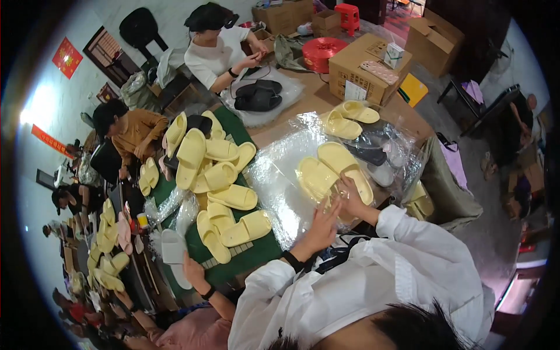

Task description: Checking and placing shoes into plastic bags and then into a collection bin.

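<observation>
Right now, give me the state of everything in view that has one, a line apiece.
Pale-yellow moulded slipper pair: side by side; right hand touching it, left hand close by.
Clear glossy plastic film: spread, wrinkled.
Pile of yellow slippers: loosely heaped.
Black open-toed slipper pair: lying on clear plastic.
Pale-grey slipper: held by a co-worker's hand.
Brown cardboard carton: flaps open.
Red plastic stool: upright.

I see a packing workshop on my feed — pale-yellow open-toed slippers [191, 156] heaped on a green work surface [263, 249], brown cardboard cartons [345, 77], several people [139, 133].
</observation>
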Demonstrator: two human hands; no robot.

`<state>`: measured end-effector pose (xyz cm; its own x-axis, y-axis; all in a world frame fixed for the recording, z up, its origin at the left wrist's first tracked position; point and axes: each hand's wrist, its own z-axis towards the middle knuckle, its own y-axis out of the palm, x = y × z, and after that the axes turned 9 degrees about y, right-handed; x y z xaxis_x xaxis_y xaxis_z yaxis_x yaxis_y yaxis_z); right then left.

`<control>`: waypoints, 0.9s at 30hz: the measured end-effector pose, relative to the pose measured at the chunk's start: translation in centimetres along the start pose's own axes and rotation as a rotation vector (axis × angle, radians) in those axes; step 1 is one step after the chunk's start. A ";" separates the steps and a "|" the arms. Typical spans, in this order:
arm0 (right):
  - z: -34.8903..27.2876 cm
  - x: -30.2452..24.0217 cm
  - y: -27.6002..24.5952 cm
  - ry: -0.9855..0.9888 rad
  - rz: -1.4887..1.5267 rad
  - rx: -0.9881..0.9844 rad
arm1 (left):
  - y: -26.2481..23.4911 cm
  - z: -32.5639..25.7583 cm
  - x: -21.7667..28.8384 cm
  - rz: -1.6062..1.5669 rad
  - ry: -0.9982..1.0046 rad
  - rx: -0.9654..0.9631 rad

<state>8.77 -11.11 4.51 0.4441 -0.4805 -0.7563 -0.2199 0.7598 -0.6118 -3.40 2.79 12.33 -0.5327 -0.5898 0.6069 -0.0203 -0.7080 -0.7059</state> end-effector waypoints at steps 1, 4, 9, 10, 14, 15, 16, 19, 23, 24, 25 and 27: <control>1.0 -1.4 0.5 0.067 -0.115 0.016 | -0.5 -0.1 0.8 -0.022 -0.025 -0.047; 4.2 -6.2 -0.6 0.243 -0.245 -0.059 | -0.6 -0.5 0.6 -0.310 -0.054 -0.020; 8.3 -5.6 1.3 0.198 0.294 -0.148 | -4.4 2.1 2.3 -1.166 -0.422 0.271; 8.7 -4.4 2.1 0.165 0.782 -0.191 | -4.9 2.8 2.0 -1.168 -0.417 0.260; 7.8 -7.8 -0.5 -0.134 -0.207 -0.018 | -6.5 3.0 -1.1 -1.209 -0.405 0.498; 6.7 -7.7 -1.4 -0.098 -0.225 -0.057 | -6.7 3.0 -1.5 -1.355 -0.454 0.574; 5.6 -7.1 -1.6 -0.082 -0.231 -0.053 | -7.0 3.0 -2.0 -1.501 -0.520 0.654; 2.9 -5.2 -3.2 0.053 -0.312 -0.040 | -7.5 2.9 -2.2 -1.518 -0.561 0.687; 0.7 -1.5 -5.6 0.437 -0.260 0.035 | -8.7 3.0 -1.4 -1.565 -0.545 0.687; 0.9 -1.2 -6.1 0.511 -0.157 -0.127 | -8.9 3.2 -1.1 -1.585 -0.544 0.690; 1.1 -0.9 -6.5 0.516 -0.157 -0.123 | -9.1 3.4 -0.8 -1.592 -0.551 0.665; 2.7 -0.6 -7.5 1.020 0.639 -0.804 | -8.7 2.8 -1.2 -1.611 -0.556 0.666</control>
<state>12.52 -15.33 10.24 -0.6405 -0.5173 -0.5677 -0.7114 0.6780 0.1848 -0.15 8.60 18.78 -0.0240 0.7961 0.6047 0.2051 -0.5881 0.7824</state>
